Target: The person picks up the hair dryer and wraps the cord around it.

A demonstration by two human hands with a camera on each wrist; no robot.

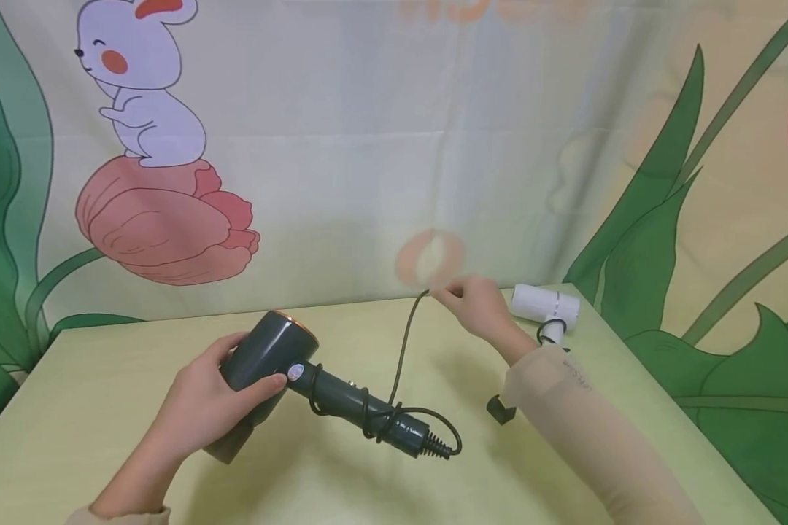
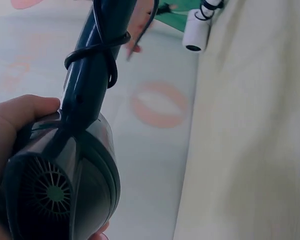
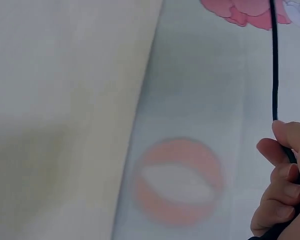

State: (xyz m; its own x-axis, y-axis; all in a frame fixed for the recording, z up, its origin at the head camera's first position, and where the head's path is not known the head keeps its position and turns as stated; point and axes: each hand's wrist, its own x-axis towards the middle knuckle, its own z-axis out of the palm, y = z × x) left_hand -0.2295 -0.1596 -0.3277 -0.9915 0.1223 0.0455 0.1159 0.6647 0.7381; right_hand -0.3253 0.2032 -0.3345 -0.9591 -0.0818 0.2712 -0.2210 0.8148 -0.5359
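Observation:
My left hand (image 1: 200, 401) grips a dark hair dryer (image 1: 265, 350) by its barrel, thumb near the joint with the handle. The handle points right, with black cord (image 1: 403, 343) looped round it. In the left wrist view the vented end of the hair dryer (image 2: 45, 195) faces the camera. My right hand (image 1: 476, 306), up and to the right, pinches the cord between thumb and fingers; a stretch of it runs from there down to the handle. In the right wrist view the cord (image 3: 275, 65) passes into the curled fingers (image 3: 277, 197).
A white hair dryer (image 1: 545, 305) with a dark cord round its handle lies at the table's back right corner. A small black block-like piece (image 1: 501, 410) shows beside the right sleeve. Behind the pale table (image 1: 105, 386) hangs a printed cloth (image 1: 341, 146).

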